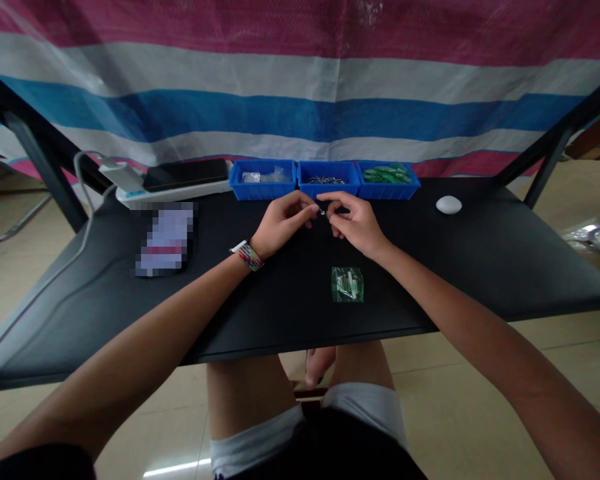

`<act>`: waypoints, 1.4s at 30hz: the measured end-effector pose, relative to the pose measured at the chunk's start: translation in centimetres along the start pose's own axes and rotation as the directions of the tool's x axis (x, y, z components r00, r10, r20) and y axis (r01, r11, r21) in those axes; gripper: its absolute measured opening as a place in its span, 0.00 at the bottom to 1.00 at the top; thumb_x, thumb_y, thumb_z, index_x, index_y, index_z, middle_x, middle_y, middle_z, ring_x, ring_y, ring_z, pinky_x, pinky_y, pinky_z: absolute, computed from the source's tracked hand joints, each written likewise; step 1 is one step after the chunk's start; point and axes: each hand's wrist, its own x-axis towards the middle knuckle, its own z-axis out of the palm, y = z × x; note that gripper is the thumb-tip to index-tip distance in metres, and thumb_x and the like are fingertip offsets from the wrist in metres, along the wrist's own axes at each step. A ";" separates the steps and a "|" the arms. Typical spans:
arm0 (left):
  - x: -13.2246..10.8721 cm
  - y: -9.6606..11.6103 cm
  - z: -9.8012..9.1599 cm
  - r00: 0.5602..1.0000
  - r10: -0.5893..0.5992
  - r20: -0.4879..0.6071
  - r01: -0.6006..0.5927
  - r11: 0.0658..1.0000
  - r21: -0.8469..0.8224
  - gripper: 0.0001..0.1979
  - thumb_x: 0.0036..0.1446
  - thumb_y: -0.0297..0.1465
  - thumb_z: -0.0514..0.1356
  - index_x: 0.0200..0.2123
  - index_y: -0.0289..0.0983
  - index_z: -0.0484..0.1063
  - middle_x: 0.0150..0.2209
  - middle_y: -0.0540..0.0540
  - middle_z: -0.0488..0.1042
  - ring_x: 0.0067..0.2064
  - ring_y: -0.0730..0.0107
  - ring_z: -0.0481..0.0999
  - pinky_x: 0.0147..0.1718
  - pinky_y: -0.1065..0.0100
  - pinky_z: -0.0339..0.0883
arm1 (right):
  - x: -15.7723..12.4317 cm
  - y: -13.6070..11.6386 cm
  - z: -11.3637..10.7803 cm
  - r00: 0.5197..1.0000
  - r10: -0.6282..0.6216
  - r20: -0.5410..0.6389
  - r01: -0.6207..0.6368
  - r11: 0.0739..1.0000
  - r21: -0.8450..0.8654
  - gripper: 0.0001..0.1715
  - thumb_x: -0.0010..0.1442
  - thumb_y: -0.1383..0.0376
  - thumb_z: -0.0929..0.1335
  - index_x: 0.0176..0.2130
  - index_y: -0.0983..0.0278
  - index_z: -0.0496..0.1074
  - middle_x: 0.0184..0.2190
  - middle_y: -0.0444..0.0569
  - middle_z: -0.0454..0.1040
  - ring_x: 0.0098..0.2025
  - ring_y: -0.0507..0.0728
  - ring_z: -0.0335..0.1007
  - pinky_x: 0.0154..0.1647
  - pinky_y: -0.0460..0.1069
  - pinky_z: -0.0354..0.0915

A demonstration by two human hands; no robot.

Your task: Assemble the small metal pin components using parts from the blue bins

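Observation:
My left hand (286, 223) pinches a small shiny metal piece (323, 213) between thumb and fingers, just in front of the middle blue bin (329, 189). Close beside it on the right is my right hand (353, 220), its fingers curled near the piece and the index finger stretched out; what it holds, if anything, is too small to make out. Small metal parts fill the bottom of the middle bin. A small green-edged clear bag (347, 285) with white pieces inside lies on the black table nearer to me.
The left blue bin (263, 191) has clear packets, the right blue bin (390, 191) green ones. Farther left are a power strip (175, 195), a dark phone-like object (186, 175) and a blurred-out phone (166, 240). A white mouse-like object (449, 205) sits at right.

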 end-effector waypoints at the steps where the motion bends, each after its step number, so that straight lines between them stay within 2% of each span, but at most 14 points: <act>1: 0.0 0.0 0.0 1.000 -0.002 0.007 0.002 1.000 -0.015 0.15 0.64 0.43 0.66 0.40 0.35 0.75 0.34 0.45 0.78 0.33 0.71 0.79 0.33 0.71 0.71 | 0.0 0.0 0.2 1.000 0.006 0.013 -0.006 1.000 0.005 0.21 0.59 0.64 0.70 0.53 0.59 0.75 0.35 0.43 0.71 0.23 0.48 0.66 0.22 0.46 0.64; 5: 0.1 -0.6 0.1 0.998 -0.022 0.053 0.025 0.999 -0.048 0.13 0.64 0.39 0.66 0.38 0.34 0.74 0.33 0.45 0.78 0.33 0.71 0.80 0.35 0.70 0.73 | -0.2 0.5 0.9 0.998 -0.027 0.049 0.026 1.000 0.005 0.16 0.61 0.65 0.69 0.50 0.60 0.72 0.35 0.43 0.70 0.26 0.50 0.71 0.27 0.47 0.69; 9: 0.3 -1.1 0.1 0.999 -0.021 0.029 0.023 0.998 -0.053 0.05 0.65 0.30 0.62 0.36 0.34 0.74 0.32 0.46 0.78 0.34 0.71 0.80 0.37 0.69 0.74 | -0.8 0.0 0.6 0.987 -0.154 0.051 0.162 0.951 -0.262 0.09 0.61 0.70 0.68 0.43 0.62 0.72 0.35 0.45 0.70 0.31 0.52 0.69 0.34 0.49 0.68; 11: 0.4 -1.1 0.0 1.000 -0.026 0.009 0.026 0.999 -0.047 0.03 0.64 0.27 0.61 0.35 0.34 0.73 0.31 0.47 0.77 0.33 0.71 0.79 0.36 0.70 0.73 | -1.3 -0.7 0.3 0.970 -0.191 0.148 0.236 0.883 -0.405 0.06 0.60 0.71 0.69 0.39 0.63 0.73 0.36 0.46 0.71 0.31 0.52 0.66 0.35 0.49 0.65; 14: 0.5 -1.1 0.0 0.999 -0.044 -0.008 0.044 0.999 -0.029 0.04 0.63 0.26 0.60 0.34 0.35 0.72 0.31 0.48 0.77 0.33 0.72 0.78 0.36 0.70 0.72 | -2.2 -1.8 0.4 0.928 -0.162 0.337 0.326 0.789 -0.520 0.08 0.61 0.69 0.72 0.43 0.62 0.77 0.38 0.46 0.72 0.33 0.52 0.66 0.36 0.50 0.64; 17: 0.5 -1.1 0.0 0.998 -0.056 -0.015 0.056 0.998 0.002 0.04 0.63 0.27 0.59 0.34 0.35 0.72 0.31 0.48 0.76 0.32 0.73 0.76 0.36 0.70 0.71 | -2.6 -2.0 1.2 0.902 -0.153 0.404 0.380 0.724 -0.576 0.12 0.63 0.66 0.74 0.48 0.59 0.80 0.42 0.48 0.73 0.38 0.55 0.70 0.39 0.51 0.65; 23: 0.6 -1.3 0.1 0.998 -0.062 -0.023 0.062 0.998 0.009 0.05 0.63 0.27 0.59 0.34 0.35 0.72 0.29 0.50 0.75 0.31 0.72 0.74 0.33 0.70 0.68 | -1.9 -1.4 2.3 0.909 -0.165 0.382 0.395 0.635 -0.665 0.12 0.67 0.66 0.72 0.51 0.59 0.81 0.45 0.51 0.72 0.42 0.59 0.72 0.39 0.52 0.66; 30: 0.6 -1.0 0.1 0.997 -0.062 -0.039 0.065 0.996 0.060 0.04 0.63 0.28 0.59 0.34 0.35 0.72 0.30 0.50 0.75 0.32 0.72 0.75 0.34 0.70 0.69 | -2.0 -1.0 2.4 0.913 -0.173 0.369 0.388 0.645 -0.659 0.09 0.68 0.68 0.70 0.46 0.61 0.80 0.44 0.50 0.73 0.39 0.57 0.72 0.37 0.52 0.66; 37: 0.7 -1.0 0.0 0.998 -0.050 -0.033 0.052 0.997 0.064 0.04 0.62 0.27 0.60 0.34 0.34 0.73 0.33 0.47 0.76 0.36 0.71 0.76 0.39 0.69 0.69 | -1.7 -0.5 2.5 0.946 -0.180 0.269 0.323 0.590 -0.740 0.14 0.67 0.66 0.71 0.52 0.62 0.79 0.44 0.52 0.73 0.38 0.58 0.72 0.35 0.53 0.65; 42: 0.7 -1.0 0.2 0.995 -0.076 -0.058 0.077 0.997 0.027 0.04 0.62 0.25 0.59 0.33 0.35 0.73 0.31 0.48 0.77 0.32 0.71 0.76 0.35 0.70 0.70 | -1.5 -0.7 2.2 0.955 -0.114 0.275 0.288 0.595 -0.750 0.09 0.70 0.66 0.69 0.46 0.62 0.80 0.45 0.53 0.72 0.39 0.58 0.72 0.35 0.53 0.63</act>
